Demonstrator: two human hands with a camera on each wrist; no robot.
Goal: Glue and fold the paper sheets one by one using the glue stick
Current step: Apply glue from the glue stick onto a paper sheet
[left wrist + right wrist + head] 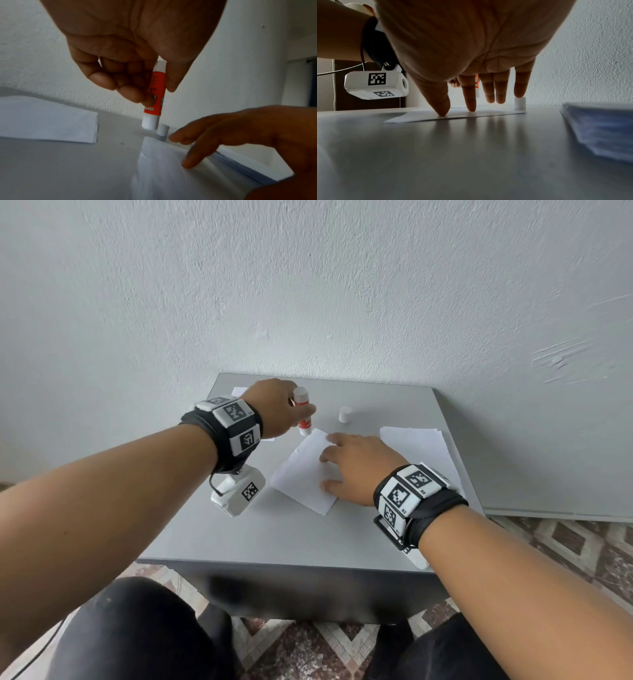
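Grey table (301,539) against white textured wall (308,285); patterned floor (565,546).

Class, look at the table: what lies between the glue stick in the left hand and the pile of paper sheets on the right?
In the head view: the white cap, standing upright, and nearer, the right hand on the single sheet.

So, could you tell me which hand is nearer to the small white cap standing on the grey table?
Right. The right hand rests on the loose white sheet just before the cap; the left hand, holding the red-and-white glue stick, is farther away.
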